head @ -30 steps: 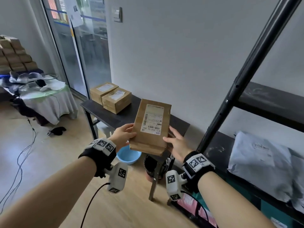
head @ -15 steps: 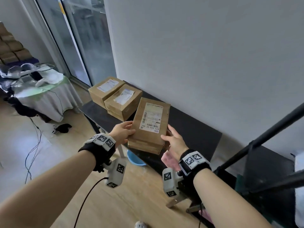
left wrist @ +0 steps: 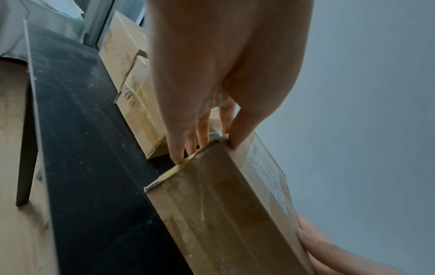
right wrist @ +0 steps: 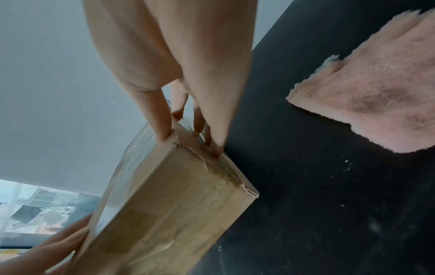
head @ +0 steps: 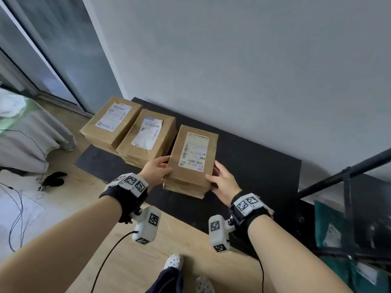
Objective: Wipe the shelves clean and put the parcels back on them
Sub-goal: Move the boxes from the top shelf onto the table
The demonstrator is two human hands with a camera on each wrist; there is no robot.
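A brown cardboard parcel [head: 193, 157] with a white shipping label is held between both hands, low over the black table [head: 254, 161]. My left hand [head: 163, 166] grips its left side, thumb on top. On the other side my right hand [head: 214, 172] grips it the same way. The left wrist view has the fingers [left wrist: 179, 148] on the parcel's [left wrist: 223, 214] edge. In the right wrist view the thumb and fingers [right wrist: 162, 126] clamp the parcel's [right wrist: 169, 214] corner. I cannot tell whether the parcel touches the table.
Two more cardboard parcels [head: 112, 121] [head: 148, 136] lie side by side on the table's left end. A pink cloth [right wrist: 376, 93] lies on the table to the right. A black shelf frame [head: 347, 187] stands at right, with teal parcels [head: 330, 229] below. Cables trail on the floor at left.
Both hands have carried the parcel down and forward to the black table, beside the two other parcels. My view has tipped down and the shelf frame has slid to the right.
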